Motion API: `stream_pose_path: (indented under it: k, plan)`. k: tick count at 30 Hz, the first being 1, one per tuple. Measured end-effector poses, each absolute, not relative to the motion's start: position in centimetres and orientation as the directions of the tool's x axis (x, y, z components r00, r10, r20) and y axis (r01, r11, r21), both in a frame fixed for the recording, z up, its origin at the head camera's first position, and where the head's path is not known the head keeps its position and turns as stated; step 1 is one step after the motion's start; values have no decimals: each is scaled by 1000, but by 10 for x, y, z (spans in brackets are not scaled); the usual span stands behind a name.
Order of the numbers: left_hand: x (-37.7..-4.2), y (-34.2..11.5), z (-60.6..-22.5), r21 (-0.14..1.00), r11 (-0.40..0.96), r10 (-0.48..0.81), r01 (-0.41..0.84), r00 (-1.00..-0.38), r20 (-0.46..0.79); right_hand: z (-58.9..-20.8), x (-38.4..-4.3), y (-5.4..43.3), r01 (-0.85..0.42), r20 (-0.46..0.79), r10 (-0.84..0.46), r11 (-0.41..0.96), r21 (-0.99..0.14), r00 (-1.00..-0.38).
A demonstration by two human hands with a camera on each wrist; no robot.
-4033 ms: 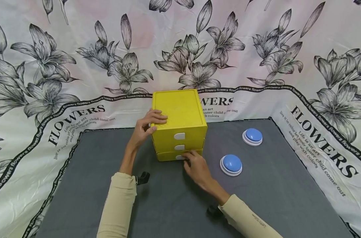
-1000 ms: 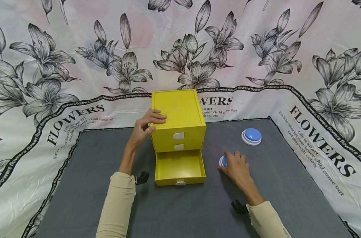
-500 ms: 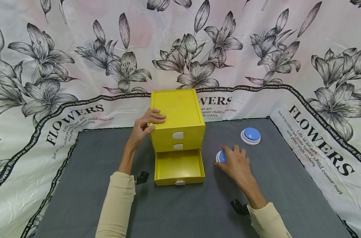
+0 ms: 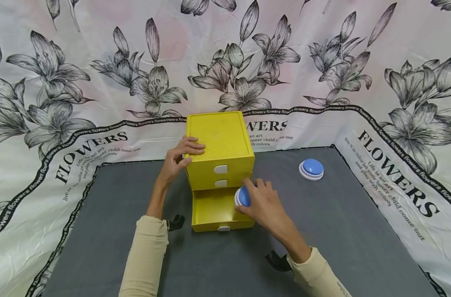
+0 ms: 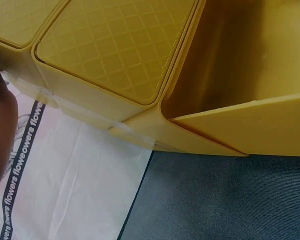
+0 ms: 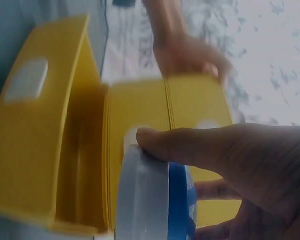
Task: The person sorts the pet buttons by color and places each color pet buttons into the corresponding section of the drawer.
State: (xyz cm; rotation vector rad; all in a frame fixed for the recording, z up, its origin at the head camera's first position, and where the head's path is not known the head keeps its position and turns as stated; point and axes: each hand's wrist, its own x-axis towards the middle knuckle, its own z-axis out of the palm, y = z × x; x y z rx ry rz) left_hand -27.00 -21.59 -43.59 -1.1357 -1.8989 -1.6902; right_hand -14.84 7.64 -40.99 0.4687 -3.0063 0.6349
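Observation:
A yellow three-drawer box [image 4: 219,136] stands at the back middle of the table, its bottom drawer [image 4: 206,226] pulled out. My left hand [image 4: 177,159] rests on the top left edge of the box, thumb at the side. Between thumb and fingers, my right hand [image 4: 264,204] grips a round blue push-button light with a white base [image 4: 243,196], tilted on its side over the right part of the open drawer. In the right wrist view the thumb presses the white rim of the push-button light [image 6: 142,200]. The part of the drawer behind the hand is hidden.
A second blue push-button light [image 4: 312,169] sits on the grey tablecloth [image 4: 340,231] to the right. Flower-printed cloth [image 4: 136,82] hangs behind and along the sides. The two upper drawers, with white handles [image 4: 220,169], are closed.
The bottom drawer has been pulled out. My right hand went from its handle to the nearer push-button light, took hold of it and carried it left over the drawer. My left hand stays put.

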Motion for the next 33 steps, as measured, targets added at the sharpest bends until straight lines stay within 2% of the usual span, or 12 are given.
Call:
stream_pose_path:
  k: [8, 15, 27, 33]
  plan:
    - [-270, -217, -436, 652, -23, 329, 758, -610, 721, -421, -148, 25, -429, 85, -430, 823, -372, -899]
    - [-270, -218, -437, 642, -40, 325, 766, -598, 733, -450, -154, -12, -506, 84, -507, 806, -306, -858]
    - [-271, -216, -439, 625, -36, 324, 780, -583, 745, -469, -168, -39, -429, -106, -489, 835, -343, -866]
    - [-271, -215, -439, 629, -35, 318, 777, -588, 744, -470, -171, -40, -428, -129, -497, 831, -355, -858]
